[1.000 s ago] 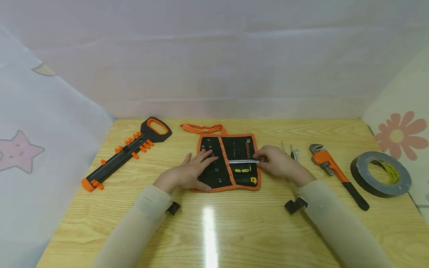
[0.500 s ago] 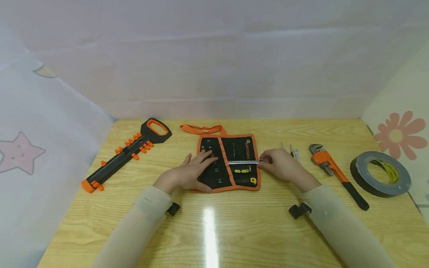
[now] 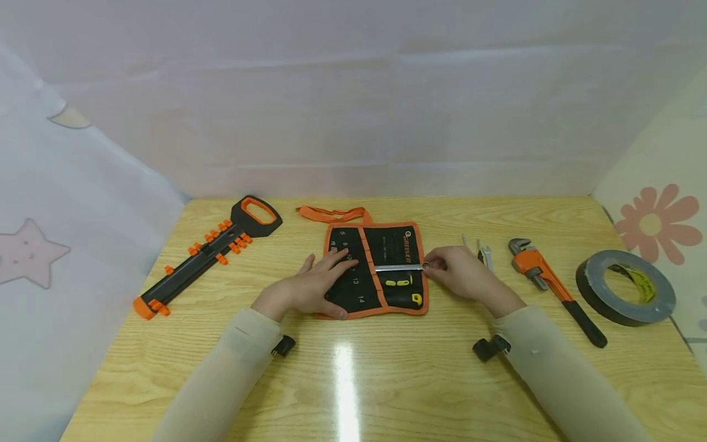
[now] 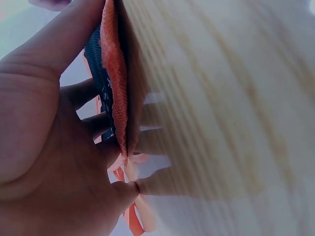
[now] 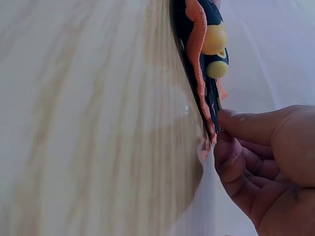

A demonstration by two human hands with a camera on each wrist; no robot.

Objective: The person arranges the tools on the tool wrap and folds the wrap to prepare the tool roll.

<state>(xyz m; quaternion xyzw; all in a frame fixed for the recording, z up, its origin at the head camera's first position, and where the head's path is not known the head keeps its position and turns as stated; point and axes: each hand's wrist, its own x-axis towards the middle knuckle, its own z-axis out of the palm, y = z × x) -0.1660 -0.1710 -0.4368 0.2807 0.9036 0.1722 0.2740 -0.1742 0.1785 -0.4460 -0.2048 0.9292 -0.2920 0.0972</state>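
A black tool pouch [image 3: 394, 242] with orange edging and printed size numbers lies spread on the wooden table. My left hand [image 3: 309, 288] rests flat on its left panel, fingers spread over the numbers and thumb at the near edge. A silver wrench [image 3: 399, 267] lies crosswise over the right panel, its left end at the orange strip of slots; whether the tip is inside a slot I cannot tell. My right hand [image 3: 461, 270] pinches the wrench's ring end between thumb and forefinger at the pouch's right edge. In the right wrist view, the pinching thumb [image 5: 256, 128] is close to the pouch edge.
An orange strap [image 3: 334, 214] trails behind the pouch. Small tools, among them a wrench [image 3: 487, 258], lie beyond my right hand. Further right are an orange pipe wrench [image 3: 544, 276] and a tape roll [image 3: 593, 288]. A black rack with orange clips [image 3: 193, 267] lies at left.
Over the last second my right hand shifts slightly right, then the wrench's ring end moves slightly left with my fingers. The left hand and the pouch hold their place.
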